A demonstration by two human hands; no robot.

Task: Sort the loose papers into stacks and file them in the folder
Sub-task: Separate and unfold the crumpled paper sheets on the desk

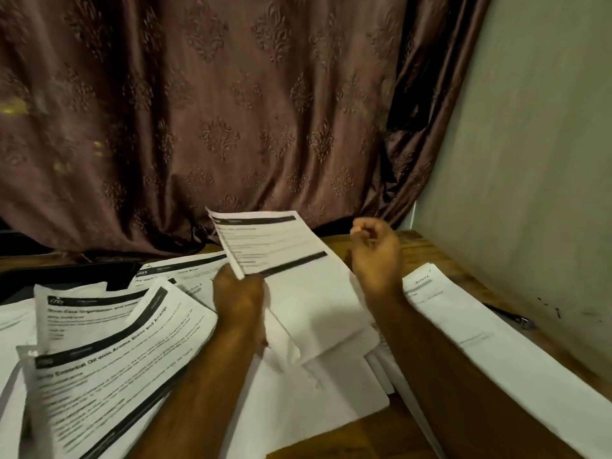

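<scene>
My left hand [237, 297] grips the left edge of a thin bundle of printed sheets [284, 260], lifted and tilted above the desk. My right hand [376, 248] hovers just right of the bundle with its fingers curled and nothing in them. Loose printed papers [109, 359] with black header bars lie heaped at the left. Blank-side sheets [318, 392] lie under my forearms. A long stack of papers [496, 342] lies along the right side. I cannot pick out a folder for certain.
A wooden desk [414, 246] carries everything. A dark flat object [76, 276] lies at the back left, partly under the papers. A pen [510, 314] lies near the right wall [530, 160]. A brown patterned curtain [215, 111] hangs behind.
</scene>
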